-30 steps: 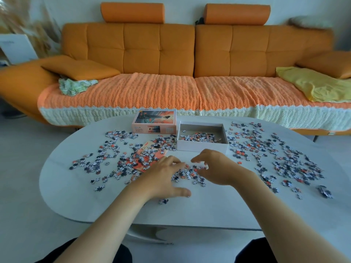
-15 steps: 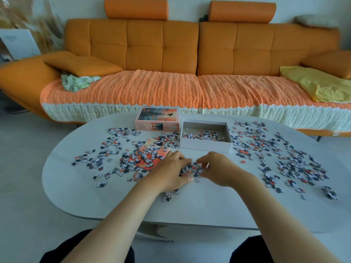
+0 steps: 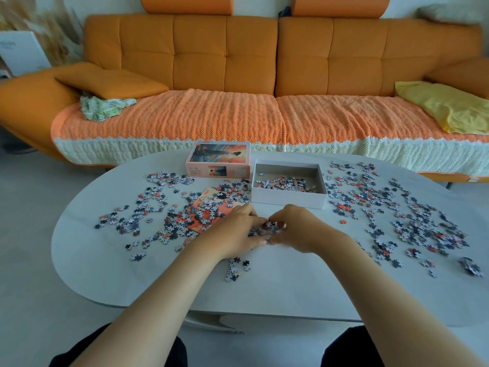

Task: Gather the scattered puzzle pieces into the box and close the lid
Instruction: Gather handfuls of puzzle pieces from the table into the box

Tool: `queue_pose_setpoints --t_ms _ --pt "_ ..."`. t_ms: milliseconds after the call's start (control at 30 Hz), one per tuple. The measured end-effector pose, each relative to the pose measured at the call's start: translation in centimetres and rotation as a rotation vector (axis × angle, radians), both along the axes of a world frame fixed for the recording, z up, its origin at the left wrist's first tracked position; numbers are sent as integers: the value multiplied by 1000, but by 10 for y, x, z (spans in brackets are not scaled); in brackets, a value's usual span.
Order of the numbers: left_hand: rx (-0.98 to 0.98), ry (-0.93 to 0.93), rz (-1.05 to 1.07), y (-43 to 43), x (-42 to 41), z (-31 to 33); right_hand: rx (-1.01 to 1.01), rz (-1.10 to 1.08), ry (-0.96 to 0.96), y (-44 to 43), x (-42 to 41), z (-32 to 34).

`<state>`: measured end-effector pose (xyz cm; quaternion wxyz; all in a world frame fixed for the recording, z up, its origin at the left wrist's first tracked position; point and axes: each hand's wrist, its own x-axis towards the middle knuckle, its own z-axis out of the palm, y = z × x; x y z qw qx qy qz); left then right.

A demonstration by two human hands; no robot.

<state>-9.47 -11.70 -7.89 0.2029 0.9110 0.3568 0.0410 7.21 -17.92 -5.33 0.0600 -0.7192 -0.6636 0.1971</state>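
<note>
pale oval table – scattered puzzle pieces, open box, lid, reference print.

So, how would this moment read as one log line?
step: gathering | left hand: holds heap of pieces | right hand: holds same heap | box: open, partly filled | lid: off, beside box

Orange sofa; yellow cloth; white box; grey-orange puzzle pieces.

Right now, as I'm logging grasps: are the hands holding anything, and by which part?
The left hand and right hand cup a small heap of puzzle pieces between them, fingers curled round its sides.
</note>
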Motion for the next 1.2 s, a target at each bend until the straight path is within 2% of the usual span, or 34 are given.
queue_pose_setpoints --t_ms 300,500,633,800,900,1000,1067,1200 --pt "-30 -156 57 1 6 5 67 -102 136 3 -1 1" --pt "-107 -211 143 7 16 6 46 -154 224 11 9 -1" --pt "-185 -314 168 15 28 13 47 -185 312 17 16 2" --pt "-188 -490 213 35 45 28 229 -225 374 30 34 17" --pt "-127 -593 226 52 59 37 397 -259 400 43 44 24" --pt "-44 -675 254 65 73 37 575 -273 346 58 51 21" --pt "8 -647 241 71 77 30 554 -276 288 65 55 15" --pt "176 -450 109 80 77 13 401 -187 124 65 59 10"
